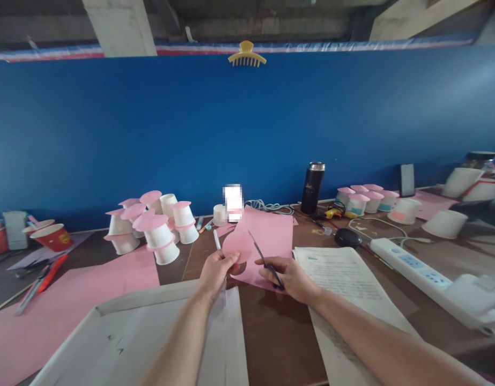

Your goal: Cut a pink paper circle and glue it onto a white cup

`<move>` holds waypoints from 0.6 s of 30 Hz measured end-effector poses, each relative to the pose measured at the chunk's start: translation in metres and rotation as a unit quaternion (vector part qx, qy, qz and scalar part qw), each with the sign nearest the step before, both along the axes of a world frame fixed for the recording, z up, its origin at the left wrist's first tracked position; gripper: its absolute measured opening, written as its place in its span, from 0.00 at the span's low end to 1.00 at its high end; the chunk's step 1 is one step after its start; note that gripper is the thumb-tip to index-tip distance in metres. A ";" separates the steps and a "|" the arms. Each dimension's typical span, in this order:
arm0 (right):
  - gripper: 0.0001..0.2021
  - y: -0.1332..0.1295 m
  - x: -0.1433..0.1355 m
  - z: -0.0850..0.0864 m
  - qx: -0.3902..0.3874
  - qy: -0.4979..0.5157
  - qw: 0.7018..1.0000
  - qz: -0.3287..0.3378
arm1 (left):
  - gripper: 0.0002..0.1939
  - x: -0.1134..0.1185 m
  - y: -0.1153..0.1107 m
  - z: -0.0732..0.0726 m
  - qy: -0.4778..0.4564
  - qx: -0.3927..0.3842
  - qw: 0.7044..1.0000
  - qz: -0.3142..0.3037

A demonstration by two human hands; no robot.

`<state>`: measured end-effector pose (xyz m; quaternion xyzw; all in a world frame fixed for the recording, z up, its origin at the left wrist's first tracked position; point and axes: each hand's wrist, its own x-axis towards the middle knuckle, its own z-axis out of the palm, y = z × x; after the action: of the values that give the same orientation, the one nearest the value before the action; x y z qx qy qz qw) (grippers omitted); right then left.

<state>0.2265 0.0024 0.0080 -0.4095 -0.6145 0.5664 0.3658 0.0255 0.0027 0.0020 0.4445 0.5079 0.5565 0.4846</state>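
Head view showed both hands above a brown table. The left hand pinched the lower edge of a pink disc between thumb and fingers. The right hand was curled around the handles of dark scissors, whose blades pointed up and away beside the disc's right edge; how far apart the blades stood could not be told.

Behind and below the disc lay a pink sheet, with a marker near its left side. Printed pages lay under the right forearm, and a white tray under the left one, partly over a larger pink sheet.

Beyond, left of the hands, white cups stood in stacks, with pink discs between and on top of many. A red cup and a cutter were further left. On the right were a black flask, a round black case, a power strip and more pink-topped cups. A blue panel rose behind everything, a yellow clip at its top edge.
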 end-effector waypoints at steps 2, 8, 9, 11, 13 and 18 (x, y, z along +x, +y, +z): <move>0.31 0.001 0.000 -0.001 -0.001 -0.001 1.000 0.000 | 0.20 0.000 0.000 -0.001 0.001 0.005 1.000 -0.003; 0.28 0.002 0.001 -0.003 0.023 -0.020 1.000 0.001 | 0.21 0.000 0.000 -0.004 -0.005 0.020 1.000 -0.008; 0.28 0.002 0.001 -0.003 0.025 -0.021 0.999 0.003 | 0.21 0.000 0.000 -0.004 -0.007 0.021 1.000 -0.009; 0.28 0.002 0.002 -0.004 0.028 -0.020 0.999 0.005 | 0.21 0.001 0.000 -0.004 -0.011 0.019 1.000 -0.011; 0.28 0.002 0.002 -0.004 0.030 -0.018 0.999 0.008 | 0.21 0.001 -0.001 -0.003 -0.015 0.016 1.000 -0.015; 0.28 0.002 0.001 -0.003 0.024 -0.016 1.000 0.005 | 0.20 0.002 -0.001 -0.001 -0.014 0.017 1.000 -0.017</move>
<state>0.2279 0.0040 0.0052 -0.4064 -0.6356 0.5472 0.3626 0.0271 0.0014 0.0005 0.4537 0.4841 0.5625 0.4934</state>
